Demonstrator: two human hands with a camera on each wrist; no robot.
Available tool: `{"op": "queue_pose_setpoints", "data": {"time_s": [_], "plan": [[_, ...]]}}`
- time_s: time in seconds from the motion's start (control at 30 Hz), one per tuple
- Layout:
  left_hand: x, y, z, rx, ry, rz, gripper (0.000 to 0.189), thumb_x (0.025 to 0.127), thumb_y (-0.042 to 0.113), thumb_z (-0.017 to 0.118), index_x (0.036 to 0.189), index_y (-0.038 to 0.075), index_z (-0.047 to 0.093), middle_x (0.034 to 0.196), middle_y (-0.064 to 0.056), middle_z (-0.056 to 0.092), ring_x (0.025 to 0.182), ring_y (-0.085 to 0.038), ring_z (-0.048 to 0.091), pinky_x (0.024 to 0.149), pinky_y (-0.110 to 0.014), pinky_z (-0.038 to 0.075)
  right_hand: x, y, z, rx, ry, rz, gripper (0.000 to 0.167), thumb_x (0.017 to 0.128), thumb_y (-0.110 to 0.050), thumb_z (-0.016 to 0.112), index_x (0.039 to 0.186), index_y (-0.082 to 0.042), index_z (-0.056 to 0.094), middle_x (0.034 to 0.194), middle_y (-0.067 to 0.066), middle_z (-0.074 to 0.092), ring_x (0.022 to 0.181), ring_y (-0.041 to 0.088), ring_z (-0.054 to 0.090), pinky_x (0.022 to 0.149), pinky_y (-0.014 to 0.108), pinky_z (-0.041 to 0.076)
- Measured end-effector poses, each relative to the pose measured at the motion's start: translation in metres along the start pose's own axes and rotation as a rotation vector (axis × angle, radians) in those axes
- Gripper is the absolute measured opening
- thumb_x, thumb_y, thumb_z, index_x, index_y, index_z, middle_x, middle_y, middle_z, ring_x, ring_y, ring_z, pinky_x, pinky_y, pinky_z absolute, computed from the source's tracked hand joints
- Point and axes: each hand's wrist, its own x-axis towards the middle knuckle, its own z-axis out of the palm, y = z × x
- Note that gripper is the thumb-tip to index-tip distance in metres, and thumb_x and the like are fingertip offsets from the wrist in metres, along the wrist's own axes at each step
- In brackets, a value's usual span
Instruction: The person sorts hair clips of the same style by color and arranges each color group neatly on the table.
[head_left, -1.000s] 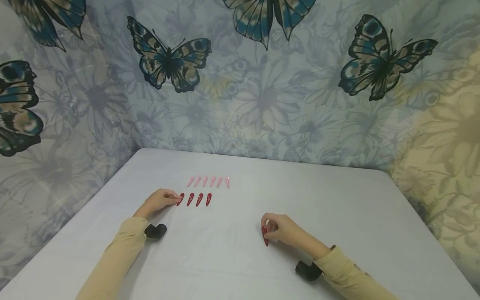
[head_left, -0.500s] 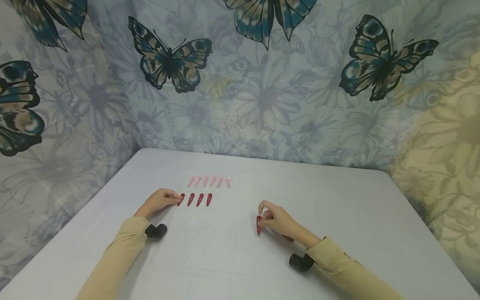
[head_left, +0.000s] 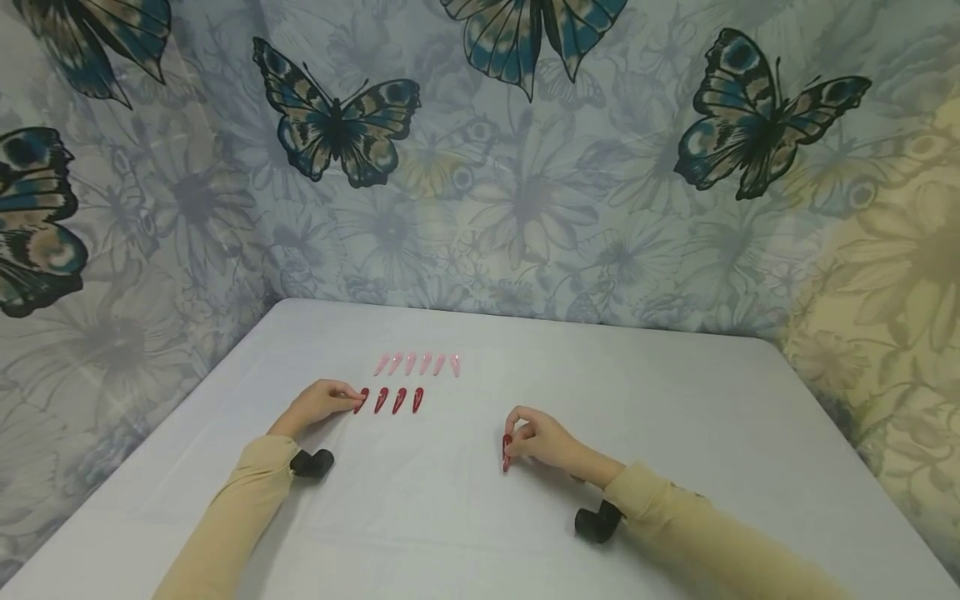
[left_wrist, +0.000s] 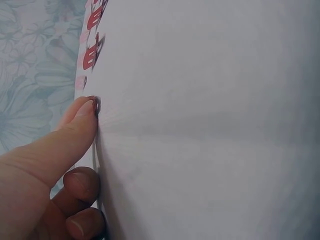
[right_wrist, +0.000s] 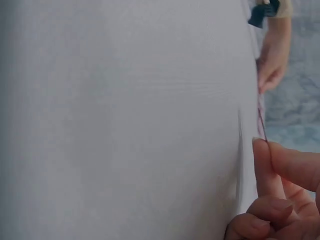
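Note:
My left hand [head_left: 318, 402] rests at the left end of a row of red snap hair clips. Its thumb and finger pinch the leftmost red hair clip [head_left: 363, 395], seen only in part in the left wrist view between the thumb [left_wrist: 80, 135] and fingertip. Several more red hair clips [head_left: 400, 401] lie slanted to the right of it. My right hand [head_left: 546, 442] is nearer the middle of the table, pinching another red hair clip [head_left: 506, 458] that points toward me. In the right wrist view that clip appears edge-on as a thin red line [right_wrist: 265, 131].
Behind the red row lies a row of several pale pink hair clips [head_left: 411, 364]. Something small and dark red [head_left: 577, 478] shows partly beneath the right wrist. The white-covered table [head_left: 660, 392] meets a butterfly-patterned backdrop [head_left: 525, 208]. Black wrist devices [head_left: 597, 523] sit under both cuffs.
My right hand has moved left and slightly away from me, carrying the red hair clip, which now stands straighter. The left hand stays at the leftmost clip.

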Motion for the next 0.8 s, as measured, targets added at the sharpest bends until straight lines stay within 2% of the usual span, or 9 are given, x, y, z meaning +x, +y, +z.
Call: {"op": "queue_pose_setpoints", "data": {"time_s": [0.17,0.3,0.4,0.53,0.73,0.8], "plan": [[0.002,0.000,0.000,-0.014,-0.002,0.000,0.023,0.090,0.017,0.068,0.103,0.000,0.073,0.116,-0.022,0.069,0.104,-0.032,0.061,0.090,-0.043,0.045,0.008,-0.004,-0.005,0.027,-0.021,0.095,0.016,0.085,0.001,0.067,0.094,0.001,0.054,0.062,-0.006,0.061,0.057,0.009,0.038,0.053,0.021,0.030],[0.002,-0.002,0.001,-0.010,0.000,-0.004,0.022,0.090,0.017,0.068,0.102,-0.001,0.073,0.116,-0.022,0.068,0.105,-0.033,0.060,0.090,-0.042,0.045,0.020,-0.007,-0.003,0.006,-0.023,0.096,0.015,0.085,-0.002,0.068,0.094,-0.001,0.056,0.061,-0.008,0.060,0.058,0.009,0.041,0.056,0.022,0.031],[0.001,-0.002,0.001,-0.010,0.008,-0.012,0.021,0.090,0.016,0.069,0.102,0.000,0.074,0.115,-0.022,0.069,0.102,-0.031,0.061,0.087,-0.038,0.044,0.030,-0.009,0.000,-0.016,-0.003,0.078,0.015,0.086,-0.004,0.069,0.096,-0.002,0.058,0.064,-0.004,0.064,0.059,0.008,0.044,0.057,0.022,0.032],[0.001,0.000,0.001,-0.014,0.003,-0.011,0.022,0.090,0.017,0.069,0.102,0.000,0.074,0.116,-0.022,0.069,0.102,-0.029,0.061,0.085,-0.035,0.043,0.043,-0.014,0.007,-0.030,0.051,0.073,0.015,0.087,-0.003,0.068,0.097,-0.002,0.057,0.073,0.009,0.072,0.061,0.007,0.052,0.058,0.022,0.034],[0.000,0.001,0.000,-0.008,-0.001,-0.018,0.023,0.090,0.018,0.068,0.104,0.000,0.073,0.118,-0.023,0.067,0.107,-0.035,0.060,0.092,-0.045,0.045,0.068,-0.029,0.010,-0.133,0.113,0.089,0.014,0.086,-0.001,0.068,0.095,-0.004,0.058,0.079,0.012,0.070,0.065,0.009,0.053,0.060,0.021,0.039],[0.001,0.001,0.001,-0.005,-0.007,-0.019,0.023,0.090,0.018,0.067,0.104,0.000,0.073,0.119,-0.023,0.067,0.108,-0.036,0.059,0.094,-0.048,0.044,0.076,-0.033,0.010,-0.167,0.132,0.077,0.014,0.086,-0.001,0.069,0.095,-0.003,0.058,0.080,0.015,0.070,0.067,0.012,0.057,0.061,0.021,0.040]]}}
